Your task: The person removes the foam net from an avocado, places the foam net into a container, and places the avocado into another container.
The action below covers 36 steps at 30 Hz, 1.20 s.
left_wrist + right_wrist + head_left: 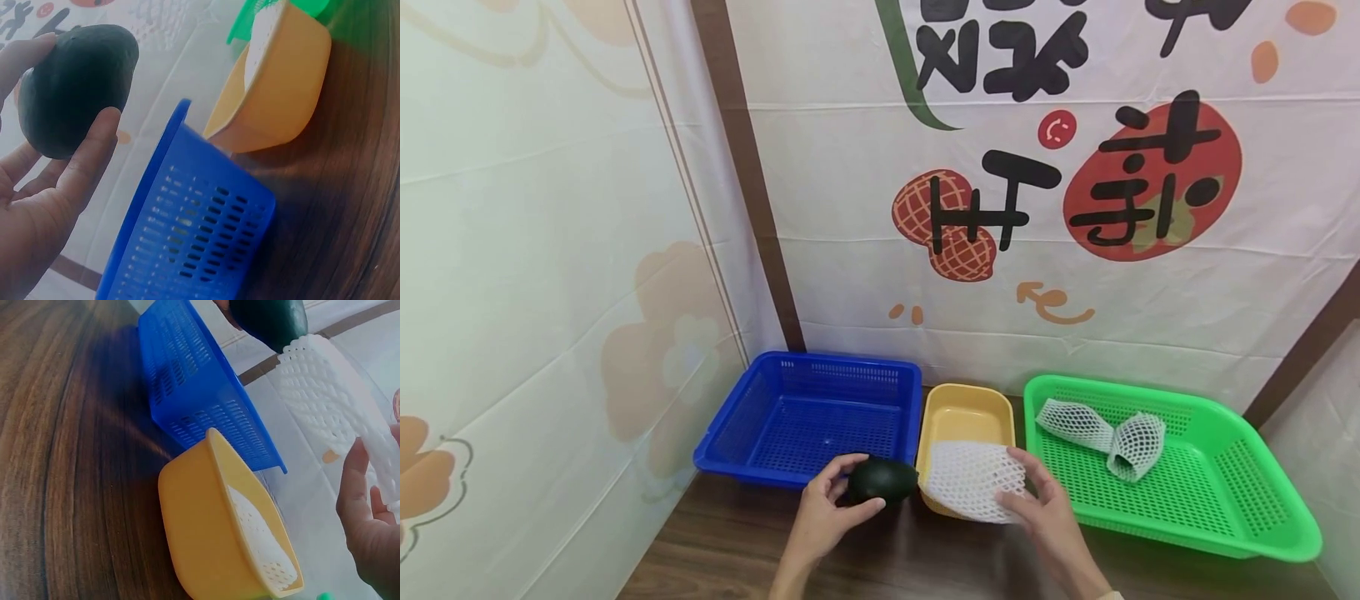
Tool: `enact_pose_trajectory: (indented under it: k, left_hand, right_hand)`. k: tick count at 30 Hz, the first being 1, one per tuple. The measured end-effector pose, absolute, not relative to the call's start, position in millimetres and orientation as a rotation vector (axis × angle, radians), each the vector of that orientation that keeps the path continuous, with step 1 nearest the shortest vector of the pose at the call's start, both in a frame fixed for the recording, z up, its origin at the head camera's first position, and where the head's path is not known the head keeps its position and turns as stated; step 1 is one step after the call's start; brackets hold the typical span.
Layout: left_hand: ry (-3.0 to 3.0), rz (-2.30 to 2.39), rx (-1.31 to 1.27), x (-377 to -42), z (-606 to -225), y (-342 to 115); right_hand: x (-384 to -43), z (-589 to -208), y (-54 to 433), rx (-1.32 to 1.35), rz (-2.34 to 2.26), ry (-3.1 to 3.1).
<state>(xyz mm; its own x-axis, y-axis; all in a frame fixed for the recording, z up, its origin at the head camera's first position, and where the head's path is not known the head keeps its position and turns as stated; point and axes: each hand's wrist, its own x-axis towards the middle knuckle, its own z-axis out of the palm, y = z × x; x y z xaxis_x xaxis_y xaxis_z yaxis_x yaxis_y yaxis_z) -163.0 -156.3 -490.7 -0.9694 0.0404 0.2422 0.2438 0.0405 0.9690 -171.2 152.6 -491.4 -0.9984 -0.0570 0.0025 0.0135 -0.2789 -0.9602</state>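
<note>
One smooth, dark-green, egg-shaped fruit [882,482] sits in the grasp of the left hand [829,508], thumb on its near side and fingers bent behind it, with a blue perforated plastic basket [805,421] just beyond that hand. Thumb and fingers of the right hand [1045,507] pinch a white diamond-mesh foam sleeve [972,479]; a smooth yellow plastic tub [966,417] stands to that hand's left.

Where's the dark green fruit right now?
In the head view, the fruit is in the left hand, by the near right corner of the blue basket, just left of the white foam net.
</note>
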Motion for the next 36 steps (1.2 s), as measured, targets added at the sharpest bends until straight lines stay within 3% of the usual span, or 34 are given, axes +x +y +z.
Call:
enact_pose_trajectory:
  k: [18, 36]
  left_hand:
    - [-2.153, -1.934, -0.005, -173.2, -494.1, -189.0]
    - [-2.117, -1.855, 0.126, -188.4, -506.4, -211.1]
  right_hand:
    - [-185.6, -494.8, 153.9, 0.088, -2.551, 1.874]
    - [-196.7, -505.5, 144.7, 0.107, -2.508, 1.932]
